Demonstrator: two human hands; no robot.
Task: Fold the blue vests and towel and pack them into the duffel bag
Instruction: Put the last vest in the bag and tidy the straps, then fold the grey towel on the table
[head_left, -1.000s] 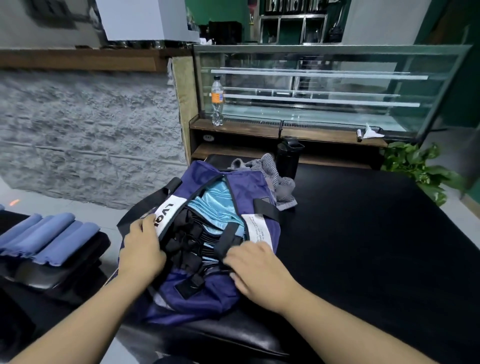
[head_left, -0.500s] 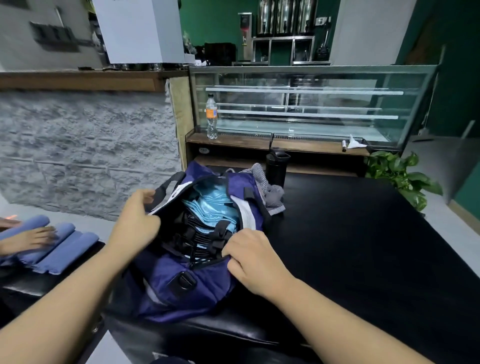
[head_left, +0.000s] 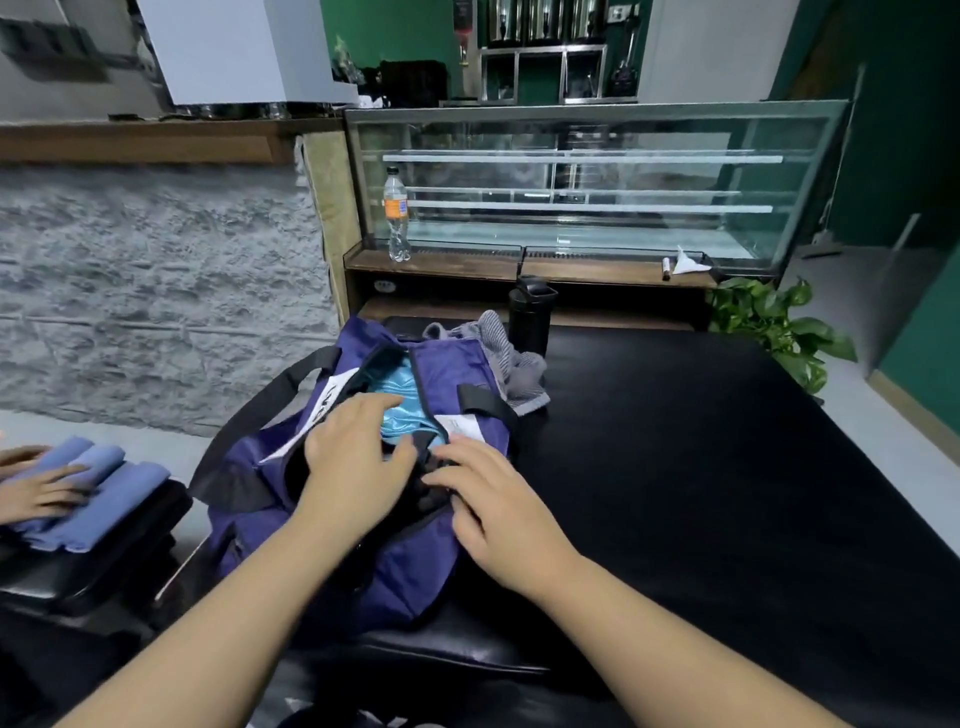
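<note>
Head view, looking down on our two hands at the mouth of the duffel bag (head_left: 363, 525). We see the purple bag lying on the near left part of the black table (head_left: 701, 467), its long top opening parted, with pale blue vests (head_left: 400, 389) already inside. Our left hand (head_left: 358, 467) lies over the opening with fingers extended and slightly spread, pressing on the blue fabric; it grips nothing that we can see. Our right hand (head_left: 493, 514) rests at the near right lip of the opening, fingers loosely bent toward the dark straps; whether they pinch a strap or the lip, we cannot tell. A grey towel (head_left: 511, 364) lies crumpled on the table, touching the bag's far end, beside a black flask (head_left: 530, 317).

We judge all of the cloth light and limp: the satin-looking vests likely slip and spring back unless pressed flat, and the towel is best taken by two corners. The bag's thin walls sag, so we would hold it by the lip or the black handle (head_left: 270, 415).
</note>
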